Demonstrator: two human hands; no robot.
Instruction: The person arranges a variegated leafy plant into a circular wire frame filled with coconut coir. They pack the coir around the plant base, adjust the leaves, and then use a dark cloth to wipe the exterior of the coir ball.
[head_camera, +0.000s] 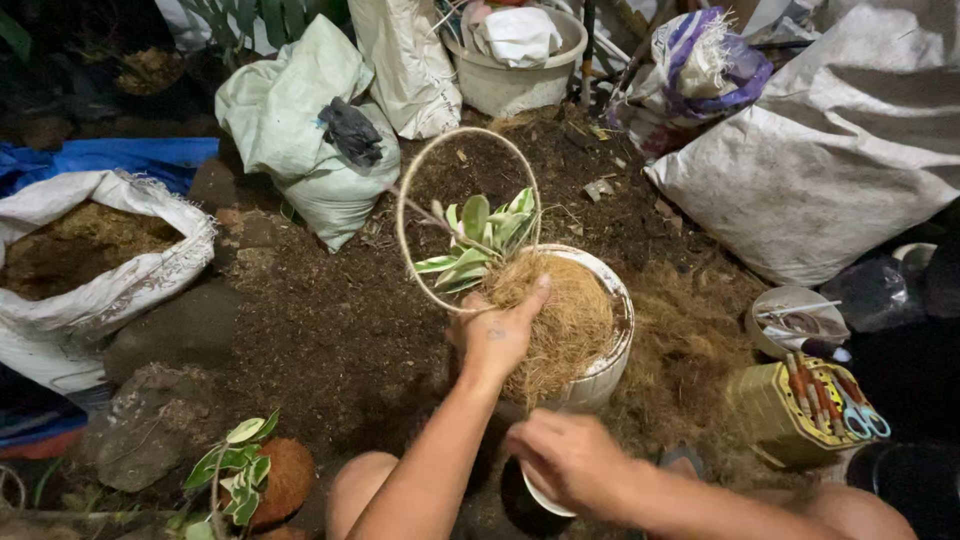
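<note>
Coir ball (555, 320) over pot (618, 350): light, crumbly, fragile plant (480, 235); left fingers (530, 297) clamped underneath, right hand (570, 460) curled, grip unclear.

open soil sack (90, 260) left — tied white bags (300, 130), yellow tool tin (790, 415) right

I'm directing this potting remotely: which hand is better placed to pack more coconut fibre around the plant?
Probably the right hand: it hovers free near the white pot, holding nothing visible. The left hand is occupied gripping the coconut fibre ball with the variegated plant.
</note>
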